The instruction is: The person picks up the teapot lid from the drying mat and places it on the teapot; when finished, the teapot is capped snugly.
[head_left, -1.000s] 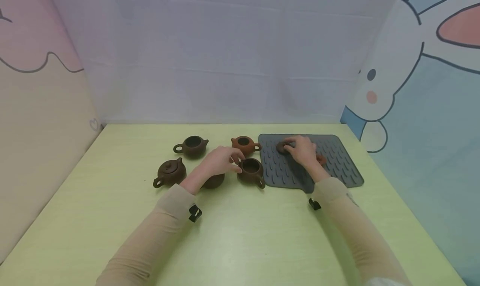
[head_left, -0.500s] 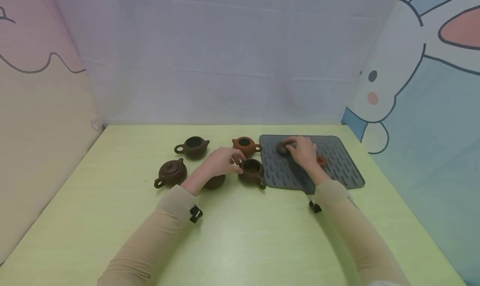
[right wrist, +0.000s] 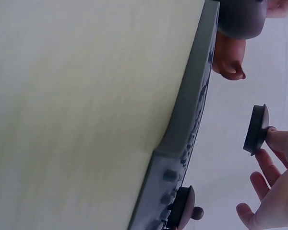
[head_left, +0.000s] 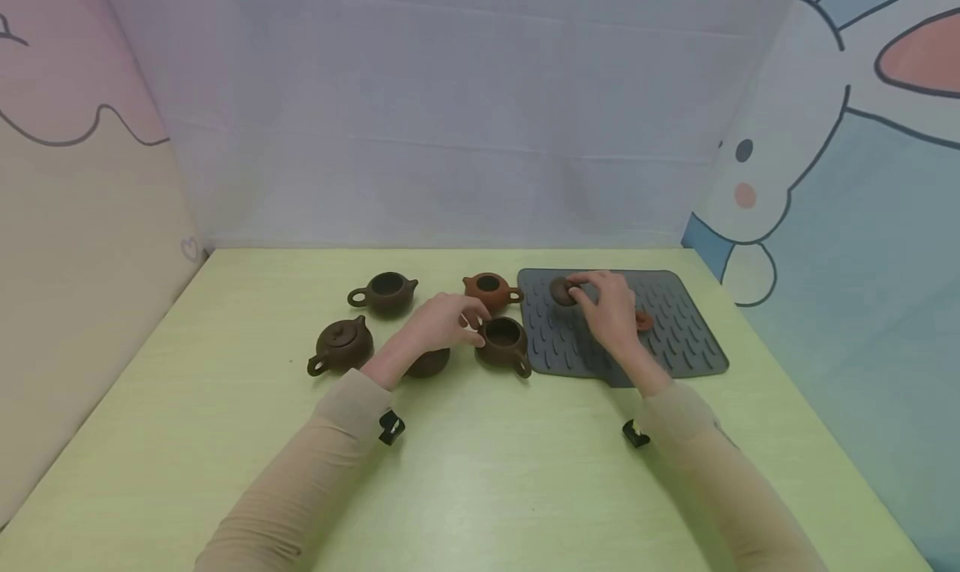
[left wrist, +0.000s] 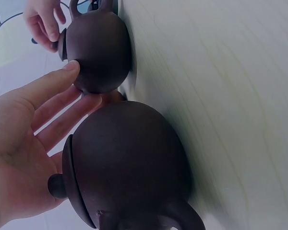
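My right hand (head_left: 611, 305) pinches a dark brown teapot lid (right wrist: 257, 130) by its knob, holding it tilted above the grey ridged mat (head_left: 697, 338). My left hand (head_left: 442, 320) curves round the side of a dark brown lidless teapot (head_left: 501, 344); in the left wrist view its thumb lies on the pot's wall and the fingers run partly behind it. Under the left wrist sits another dark teapot (left wrist: 129, 163) with its lid on, mostly hidden in the head view. Beside the right hand, a reddish lid (head_left: 643, 320) shows on the mat.
A lidless reddish teapot (head_left: 489, 292) stands behind the left hand. To the left are a lidless dark teapot (head_left: 387, 294) and a lidded one (head_left: 343, 345). A dark lid (right wrist: 183, 207) rests on the mat. Cloth hangs behind and beside the table (head_left: 480, 489).
The right hand's lid has lifted and tipped up, shifting slightly left, while the right forearm swung a little right and nearer. The left hand keeps its place at the teapot.
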The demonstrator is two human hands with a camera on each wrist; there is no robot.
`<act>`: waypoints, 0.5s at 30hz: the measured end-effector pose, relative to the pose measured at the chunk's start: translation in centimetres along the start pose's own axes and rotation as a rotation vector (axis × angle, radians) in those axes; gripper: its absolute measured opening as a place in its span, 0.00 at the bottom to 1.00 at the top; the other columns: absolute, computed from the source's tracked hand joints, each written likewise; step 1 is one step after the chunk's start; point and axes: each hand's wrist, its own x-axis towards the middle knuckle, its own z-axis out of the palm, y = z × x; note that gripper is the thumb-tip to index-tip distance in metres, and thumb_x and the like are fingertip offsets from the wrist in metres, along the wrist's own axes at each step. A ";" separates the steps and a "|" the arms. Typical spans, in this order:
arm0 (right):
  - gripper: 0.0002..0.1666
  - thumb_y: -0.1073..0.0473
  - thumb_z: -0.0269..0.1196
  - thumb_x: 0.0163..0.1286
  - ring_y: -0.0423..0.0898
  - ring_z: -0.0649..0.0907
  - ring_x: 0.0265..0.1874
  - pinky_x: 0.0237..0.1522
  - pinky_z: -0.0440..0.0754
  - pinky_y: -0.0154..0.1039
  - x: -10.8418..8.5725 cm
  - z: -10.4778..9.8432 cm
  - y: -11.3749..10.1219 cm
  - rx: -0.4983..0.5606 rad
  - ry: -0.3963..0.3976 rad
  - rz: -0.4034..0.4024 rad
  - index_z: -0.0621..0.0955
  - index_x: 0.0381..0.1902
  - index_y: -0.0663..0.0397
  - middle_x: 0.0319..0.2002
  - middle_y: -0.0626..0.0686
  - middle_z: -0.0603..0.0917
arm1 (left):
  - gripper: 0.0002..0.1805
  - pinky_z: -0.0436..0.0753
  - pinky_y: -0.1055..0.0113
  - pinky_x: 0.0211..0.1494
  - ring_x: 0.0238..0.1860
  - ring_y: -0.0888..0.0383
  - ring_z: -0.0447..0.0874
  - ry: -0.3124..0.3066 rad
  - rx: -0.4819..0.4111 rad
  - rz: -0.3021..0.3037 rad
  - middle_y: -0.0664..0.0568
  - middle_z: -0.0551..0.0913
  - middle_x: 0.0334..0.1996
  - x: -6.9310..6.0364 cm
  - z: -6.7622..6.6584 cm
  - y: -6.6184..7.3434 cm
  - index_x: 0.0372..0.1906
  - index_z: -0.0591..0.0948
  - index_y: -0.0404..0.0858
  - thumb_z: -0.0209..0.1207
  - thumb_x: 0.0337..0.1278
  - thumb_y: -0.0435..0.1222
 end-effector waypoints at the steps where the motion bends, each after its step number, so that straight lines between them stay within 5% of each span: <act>1: 0.14 0.56 0.62 0.71 0.62 0.74 0.60 0.64 0.61 0.71 -0.1 0.0 -0.2 0.007 0.010 -0.007 0.85 0.52 0.51 0.53 0.59 0.83 | 0.20 0.83 0.60 0.50 0.43 0.56 0.87 -0.001 0.000 -0.002 0.52 0.89 0.42 0.0 0.0 0.0 0.52 0.84 0.44 0.71 0.52 0.41; 15: 0.13 0.55 0.67 0.66 0.57 0.76 0.49 0.57 0.67 0.63 -1.8 0.0 -2.6 0.128 0.076 -0.186 0.86 0.47 0.51 0.44 0.56 0.84 | 0.20 0.83 0.60 0.51 0.43 0.56 0.87 -0.007 -0.007 -0.001 0.52 0.89 0.43 0.0 0.0 0.0 0.52 0.84 0.44 0.71 0.52 0.41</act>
